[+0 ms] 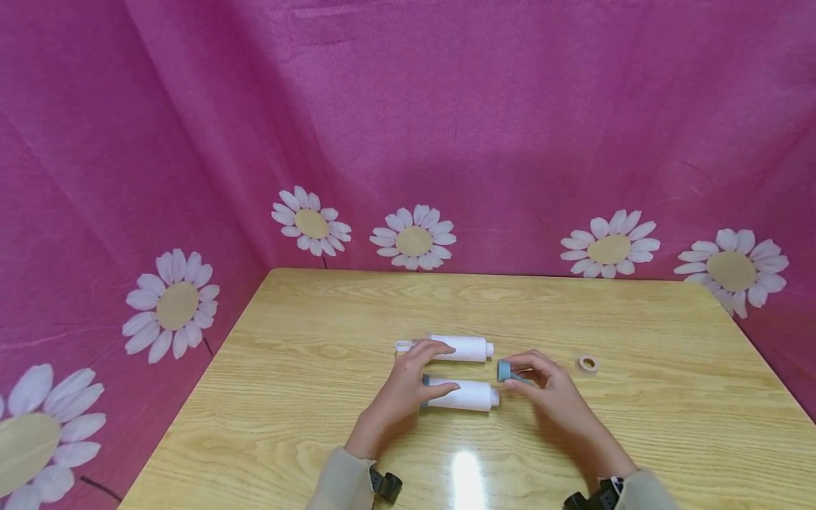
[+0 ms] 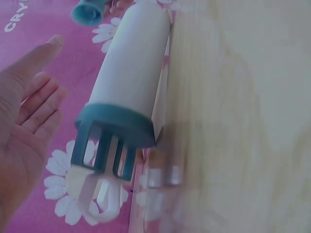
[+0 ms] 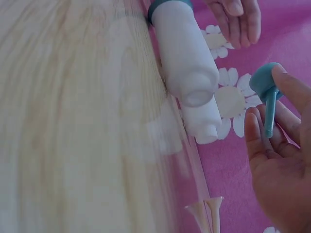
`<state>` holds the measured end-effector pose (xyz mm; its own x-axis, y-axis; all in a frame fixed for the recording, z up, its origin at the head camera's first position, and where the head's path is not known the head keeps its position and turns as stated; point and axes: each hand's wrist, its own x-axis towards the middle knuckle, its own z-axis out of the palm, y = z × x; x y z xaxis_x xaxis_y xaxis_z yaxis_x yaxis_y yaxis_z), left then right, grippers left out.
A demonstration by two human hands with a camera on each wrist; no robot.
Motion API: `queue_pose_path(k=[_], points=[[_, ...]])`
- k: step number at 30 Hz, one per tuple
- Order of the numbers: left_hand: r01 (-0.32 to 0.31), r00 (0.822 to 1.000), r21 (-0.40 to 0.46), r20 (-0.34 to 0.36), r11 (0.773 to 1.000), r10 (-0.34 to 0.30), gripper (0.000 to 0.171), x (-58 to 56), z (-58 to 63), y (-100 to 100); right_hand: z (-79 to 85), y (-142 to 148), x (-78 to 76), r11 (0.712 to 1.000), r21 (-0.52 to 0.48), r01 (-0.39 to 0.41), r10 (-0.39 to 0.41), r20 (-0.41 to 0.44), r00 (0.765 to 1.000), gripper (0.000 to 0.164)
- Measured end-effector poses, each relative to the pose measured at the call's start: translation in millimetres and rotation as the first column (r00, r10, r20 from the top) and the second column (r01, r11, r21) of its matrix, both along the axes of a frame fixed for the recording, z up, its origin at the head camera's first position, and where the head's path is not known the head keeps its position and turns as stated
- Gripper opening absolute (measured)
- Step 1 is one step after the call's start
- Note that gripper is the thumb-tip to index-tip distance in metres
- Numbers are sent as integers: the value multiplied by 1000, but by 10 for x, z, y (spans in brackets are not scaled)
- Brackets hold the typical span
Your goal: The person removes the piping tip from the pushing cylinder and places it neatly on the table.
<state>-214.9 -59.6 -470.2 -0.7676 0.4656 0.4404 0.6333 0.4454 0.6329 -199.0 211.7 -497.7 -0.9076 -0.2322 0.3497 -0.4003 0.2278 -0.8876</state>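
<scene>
My left hand (image 1: 403,386) hovers with spread fingers over the left ends of two white bottles that lie on their sides, holding neither. In the left wrist view the near bottle (image 2: 133,58) shows a teal slotted collar (image 2: 114,125) with a white loop (image 2: 101,199) beyond it. The far bottle (image 1: 468,348) lies parallel behind, its left end partly hidden by that hand. My right hand (image 1: 551,386) pinches a teal cap-like piece (image 3: 265,80) with a thin stem (image 3: 270,114), held close to the bottles' narrow necks.
A small pale ring (image 1: 588,364) lies on the wooden table (image 1: 331,312) to the right of my right hand. A pink cloth (image 1: 478,127) with white daisies hangs behind the table and along its left side.
</scene>
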Motion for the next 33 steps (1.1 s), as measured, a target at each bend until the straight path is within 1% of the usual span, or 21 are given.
queue_pose_path(k=[6, 14, 17, 20, 23, 26, 30, 33], points=[[35, 999, 7, 42, 999, -35, 49, 10, -9, 139, 1, -84, -14, 999, -11, -34, 34, 1, 999, 26], [70, 996, -12, 50, 997, -69, 46, 40, 4, 283, 24, -207, 3, 998, -3, -66, 67, 40, 997, 23], [92, 995, 0, 36, 996, -92, 43, 40, 7, 305, 34, -230, 12, 996, -13, -83, 84, 54, 995, 23], [114, 993, 18, 7, 993, -114, 41, 37, 5, 313, 43, -245, 25, 995, -18, -94, 95, 56, 994, 23], [125, 992, 32, -8, 992, -125, 39, 33, 2, 314, 51, -248, 36, 995, -15, -102, 103, 59, 993, 23], [111, 994, 30, -13, 993, -111, 38, 34, 7, 310, 57, -232, 51, 996, -5, -84, 84, 81, 993, 23], [81, 997, 31, -4, 996, -81, 36, 41, 18, 294, 58, -183, 68, 1000, 27, -11, 8, 131, 991, 24], [73, 997, 42, -4, 996, -73, 36, 39, 25, 277, 50, -141, 74, 999, 38, 23, -29, 168, 985, 27]])
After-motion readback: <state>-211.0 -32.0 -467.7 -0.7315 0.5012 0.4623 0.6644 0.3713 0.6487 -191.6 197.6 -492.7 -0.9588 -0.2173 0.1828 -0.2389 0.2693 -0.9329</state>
